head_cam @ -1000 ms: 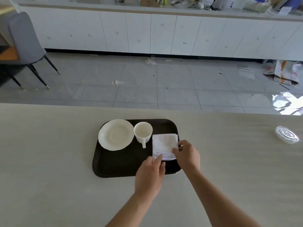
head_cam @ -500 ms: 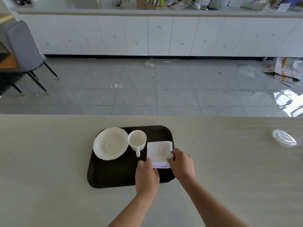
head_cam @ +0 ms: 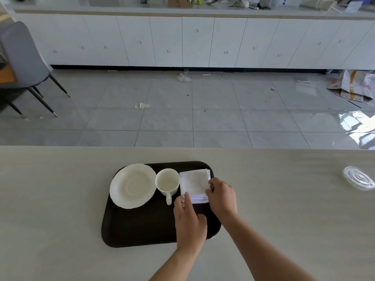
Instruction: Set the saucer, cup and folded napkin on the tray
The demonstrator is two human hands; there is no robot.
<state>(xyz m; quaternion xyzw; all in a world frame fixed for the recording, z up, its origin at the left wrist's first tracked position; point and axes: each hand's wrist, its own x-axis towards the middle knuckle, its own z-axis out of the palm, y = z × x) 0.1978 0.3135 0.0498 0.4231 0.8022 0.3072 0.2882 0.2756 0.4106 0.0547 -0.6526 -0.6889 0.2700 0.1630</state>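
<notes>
Head view. A dark tray (head_cam: 142, 226) is seen lying flat on the pale bench (head_cam: 50, 199), its long side running left to right. Three white items are set in a row along the far half of the tray. The saucer (head_cam: 133, 185) is placed at the far-left corner, its left rim reaching slightly past the tray edge. The cup (head_cam: 167, 182) is stood upright just right of the saucer, rim touching or nearly touching the saucer's rim; which of the two cannot be told. The cup's handle is pointed toward the person. The folded napkin (head_cam: 194, 183) is laid at the far-right corner, just beside the cup, with its layered edges shown at the near side.

The left hand (head_cam: 189, 222) is held palm-down over the near-right part of the tray, its fingertips (head_cam: 187, 196) pressed on the napkin's near-left corner; the grip is a light pinch or press on the napkin, and whether a thumb is under the cloth cannot be told. The right hand (head_cam: 222, 197) is placed at the napkin's right edge, its fingers (head_cam: 211, 184) curled onto that edge; the grip is closed lightly on the napkin.

A clear plastic lid (head_cam: 358, 178) is seen on the bench well to the right, apart from the tray. Beyond the bench, a tiled floor (head_cam: 203, 110) with scattered litter, white cabinets (head_cam: 198, 41) and a grey chair (head_cam: 22, 57) at far left are noted.
</notes>
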